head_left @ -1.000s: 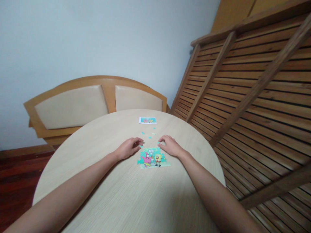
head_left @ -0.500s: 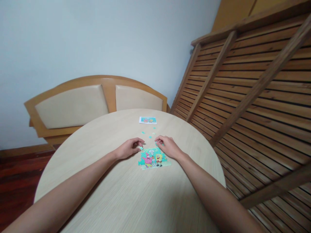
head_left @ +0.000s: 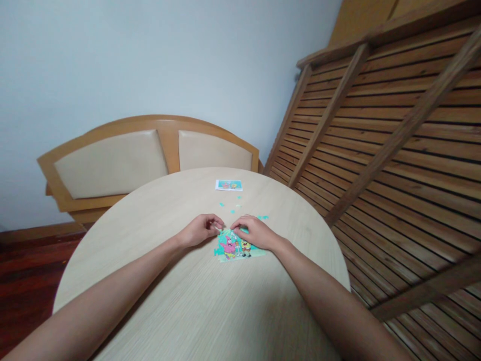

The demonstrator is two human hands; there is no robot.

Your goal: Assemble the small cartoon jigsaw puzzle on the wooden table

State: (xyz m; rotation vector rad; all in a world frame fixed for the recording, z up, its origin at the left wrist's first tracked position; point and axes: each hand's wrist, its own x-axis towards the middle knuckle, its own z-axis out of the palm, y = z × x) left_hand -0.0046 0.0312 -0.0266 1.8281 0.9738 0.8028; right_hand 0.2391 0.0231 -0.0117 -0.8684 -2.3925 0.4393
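A partly assembled jigsaw puzzle (head_left: 228,248) lies flat on the table, showing a pink starfish and a yellow sponge character on teal. At its upper left corner, my left hand (head_left: 203,229) pinches a small puzzle piece (head_left: 221,232) between thumb and fingers. My right hand (head_left: 257,232) reaches over the upper right of the puzzle and covers part of it. Its thumb and fingertips come close together at the top edge; whatever they hold is hidden. Both hands' fingertips are near each other but apart.
Several loose teal pieces lie beyond the hands, such as one piece (head_left: 232,211) and a few by the right hand (head_left: 263,217). Farther back rests a reference picture card (head_left: 229,185). Around the round table (head_left: 169,311) stand a padded headboard (head_left: 112,163) and a slatted wooden frame (head_left: 376,150).
My right hand has moved left over the puzzle's top, uncovering loose pieces to its right and hiding more of the picture. My left hand has shifted only slightly, its fingertips closer to the puzzle.
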